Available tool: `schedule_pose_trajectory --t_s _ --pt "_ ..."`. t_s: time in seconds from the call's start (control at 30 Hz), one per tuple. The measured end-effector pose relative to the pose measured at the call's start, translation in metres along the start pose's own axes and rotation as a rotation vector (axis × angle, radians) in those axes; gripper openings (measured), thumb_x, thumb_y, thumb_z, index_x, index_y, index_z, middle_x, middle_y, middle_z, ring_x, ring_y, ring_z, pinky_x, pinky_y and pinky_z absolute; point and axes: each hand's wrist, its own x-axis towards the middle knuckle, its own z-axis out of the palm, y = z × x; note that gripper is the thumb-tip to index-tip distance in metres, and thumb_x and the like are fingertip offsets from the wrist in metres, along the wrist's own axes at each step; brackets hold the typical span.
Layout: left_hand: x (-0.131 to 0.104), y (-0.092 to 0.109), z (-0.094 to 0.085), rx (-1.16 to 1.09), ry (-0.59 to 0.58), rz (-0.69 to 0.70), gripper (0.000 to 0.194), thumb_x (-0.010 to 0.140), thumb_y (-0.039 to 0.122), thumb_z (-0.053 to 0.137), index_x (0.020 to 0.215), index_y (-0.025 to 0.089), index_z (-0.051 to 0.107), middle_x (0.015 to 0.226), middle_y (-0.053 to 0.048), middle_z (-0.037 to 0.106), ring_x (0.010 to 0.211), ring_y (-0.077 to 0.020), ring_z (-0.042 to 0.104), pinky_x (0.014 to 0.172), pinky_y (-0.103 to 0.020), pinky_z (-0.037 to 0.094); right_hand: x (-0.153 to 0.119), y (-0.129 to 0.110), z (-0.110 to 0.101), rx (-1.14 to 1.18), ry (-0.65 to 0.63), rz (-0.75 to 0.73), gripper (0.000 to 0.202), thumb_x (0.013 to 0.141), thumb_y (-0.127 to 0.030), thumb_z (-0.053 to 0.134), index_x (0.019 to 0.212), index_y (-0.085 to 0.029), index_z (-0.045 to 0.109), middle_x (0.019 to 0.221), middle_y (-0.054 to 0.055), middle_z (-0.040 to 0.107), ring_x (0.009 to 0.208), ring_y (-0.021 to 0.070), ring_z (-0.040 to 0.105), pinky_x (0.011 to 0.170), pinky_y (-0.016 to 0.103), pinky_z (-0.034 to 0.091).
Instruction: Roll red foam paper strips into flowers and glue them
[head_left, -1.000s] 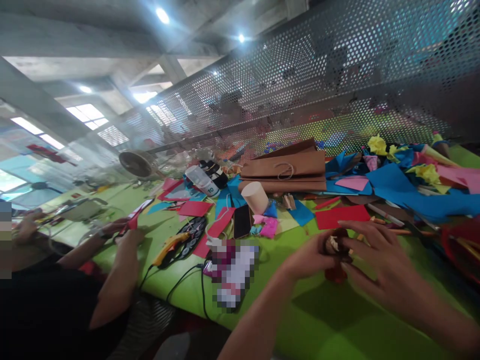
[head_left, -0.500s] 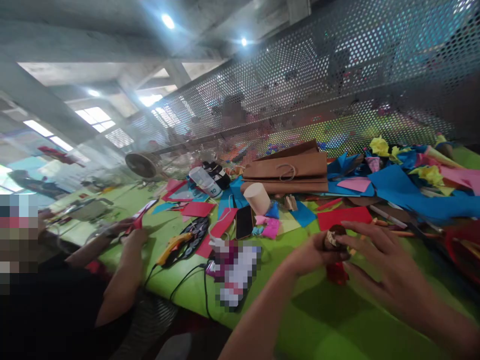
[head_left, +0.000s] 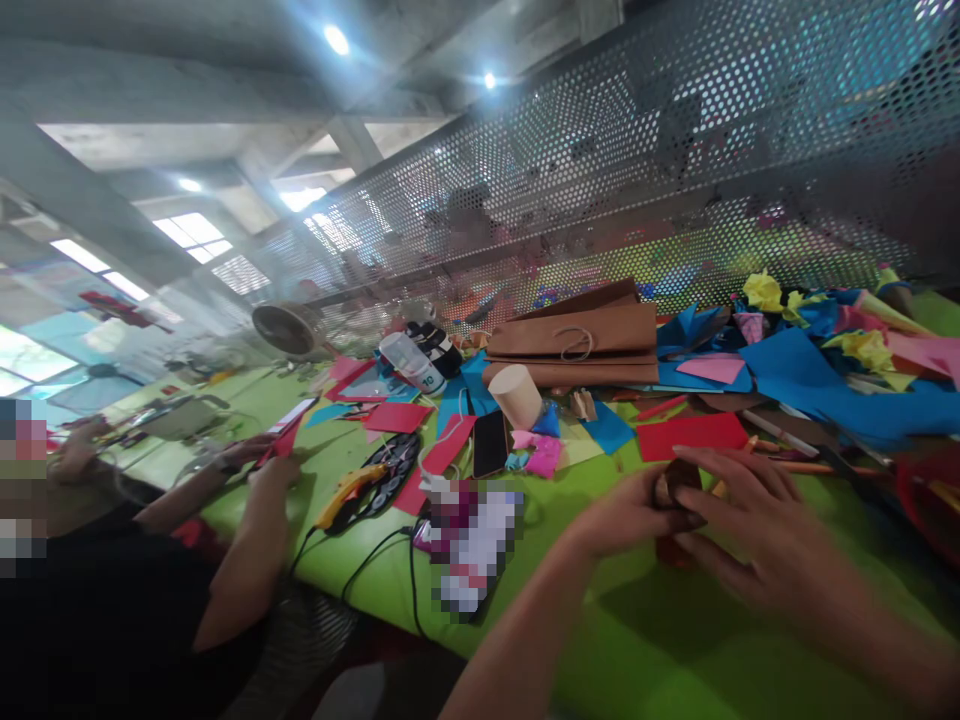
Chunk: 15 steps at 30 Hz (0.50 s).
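My left hand (head_left: 619, 515) and my right hand (head_left: 757, 530) meet above the green table (head_left: 675, 660), both gripping a small dark brown paper piece (head_left: 673, 482) with a pale inside. A bit of red paper (head_left: 666, 551) shows just under my fingers. My right hand's fingers are spread around the piece. A red paper sheet (head_left: 690, 434) lies just beyond my hands.
Brown paper bags (head_left: 577, 345), a beige cup (head_left: 514, 396), a phone (head_left: 488, 442), blue and yellow paper scraps (head_left: 817, 370) and a glue gun (head_left: 341, 495) with cord lie around. A co-worker at left holds red paper (head_left: 279, 440). A perforated metal screen (head_left: 637, 170) backs the table.
My hands with the brown piece rose a little, then came back down slightly. The co-worker's hands shifted a bit; the camera view moved slightly.
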Motion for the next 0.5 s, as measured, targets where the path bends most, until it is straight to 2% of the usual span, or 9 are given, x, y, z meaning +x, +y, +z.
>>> schedule_pose_trajectory --t_s 0.1,0.23,0.4,0.5 --pt "0.0 0.001 -0.001 -0.054 0.029 -0.003 0.062 0.059 0.052 0.098 0.097 0.015 0.067 0.085 0.001 0.062 0.081 -0.0122 0.056 0.08 -0.027 0.047 0.0 0.001 -0.002 0.14 -0.006 0.088 0.034 0.097 -0.037 0.064 0.131 -0.034 0.069 0.148 0.009 0.064 0.129 0.0363 0.063 0.102 0.054 0.053" --pt "-0.001 0.002 -0.002 -0.102 0.084 -0.025 0.069 0.052 0.049 0.102 0.101 0.015 0.068 0.09 0.0 0.064 0.086 -0.0134 0.057 0.086 -0.029 0.048 0.002 0.001 -0.009 0.248 0.008 0.117 0.048 0.097 -0.037 0.065 0.144 -0.033 0.057 0.146 0.008 0.066 0.133 0.0326 0.062 0.106 0.052 0.052" --pt "0.0 -0.003 -0.005 -0.126 0.062 0.029 0.064 0.059 0.047 0.1 0.106 0.015 0.071 0.1 -0.004 0.068 0.1 -0.0201 0.062 0.096 -0.036 0.049 0.004 0.0 -0.011 0.201 0.014 0.042 0.056 0.099 -0.03 0.063 0.153 -0.035 0.049 0.152 0.008 0.063 0.138 0.0312 0.058 0.11 0.052 0.048" --pt "0.001 -0.005 -0.005 -0.132 0.052 0.031 0.068 0.057 0.05 0.1 0.108 0.016 0.07 0.097 -0.004 0.068 0.096 -0.0195 0.062 0.092 -0.034 0.051 0.002 0.001 -0.007 0.126 0.003 0.022 0.056 0.098 -0.028 0.063 0.153 -0.037 0.052 0.155 0.007 0.06 0.14 0.0324 0.056 0.11 0.054 0.047"
